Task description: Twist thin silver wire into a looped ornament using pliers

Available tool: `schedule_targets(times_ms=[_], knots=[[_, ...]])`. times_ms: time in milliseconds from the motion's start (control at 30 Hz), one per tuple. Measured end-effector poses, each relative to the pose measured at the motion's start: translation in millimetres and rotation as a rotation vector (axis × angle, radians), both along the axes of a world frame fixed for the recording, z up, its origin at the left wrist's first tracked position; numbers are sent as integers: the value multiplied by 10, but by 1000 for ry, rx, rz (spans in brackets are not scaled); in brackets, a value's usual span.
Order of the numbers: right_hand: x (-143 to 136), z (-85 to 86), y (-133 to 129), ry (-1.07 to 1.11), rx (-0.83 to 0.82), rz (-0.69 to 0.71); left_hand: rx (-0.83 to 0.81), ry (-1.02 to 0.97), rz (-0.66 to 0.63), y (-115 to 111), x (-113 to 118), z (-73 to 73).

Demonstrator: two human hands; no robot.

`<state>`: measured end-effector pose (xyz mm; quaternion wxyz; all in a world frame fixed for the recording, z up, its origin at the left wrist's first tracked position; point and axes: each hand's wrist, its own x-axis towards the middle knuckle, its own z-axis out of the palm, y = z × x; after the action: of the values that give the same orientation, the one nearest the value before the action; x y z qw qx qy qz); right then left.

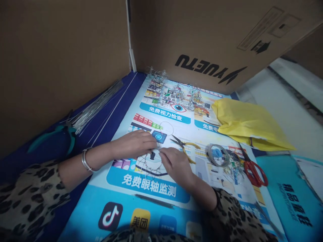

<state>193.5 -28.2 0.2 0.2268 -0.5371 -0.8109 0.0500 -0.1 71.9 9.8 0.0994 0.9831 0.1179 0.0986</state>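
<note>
Over the printed sheet (121,134), my left hand (136,144) and my right hand (176,164) meet fingertip to fingertip. Both hands are closed on a thin wire piece (148,166), whose barbed-looking ring hangs below the fingers. Exactly how the fingertips grip it is too small to tell. Just beyond the fingers lies a thin wire loop (166,128). Yellow-handled pliers (188,148) rest to the right of my right hand, near a roll of clear tape (217,155).
Cut wires (94,107) and teal-handled pliers (68,132) lie at left. Tangled wire pieces (176,94) sit at the back before a cardboard wall (176,33). Red scissors (253,171), a yellow bag (249,121) and another wire cluster (233,169) are at right.
</note>
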Motion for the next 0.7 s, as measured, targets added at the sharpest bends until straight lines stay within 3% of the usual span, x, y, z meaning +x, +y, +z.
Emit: schedule_targets(times_ms=[100,200,333,500,700], knots=[[24,-7,38,64,-109,-153,-45,-1,49,-1,11,-1],[39,-19,53,-19,-76,-217,-60,-13,63,-21,15,-4],[56,-36,63,-134,-54,-240,-100,-28,129,-82,11,-3],[87,-69,74,-81,-6,-192,-158,-54,221,-152,-7,16],[131,-76,53,31,35,-147,-168,-334,326,-249,-97,9]])
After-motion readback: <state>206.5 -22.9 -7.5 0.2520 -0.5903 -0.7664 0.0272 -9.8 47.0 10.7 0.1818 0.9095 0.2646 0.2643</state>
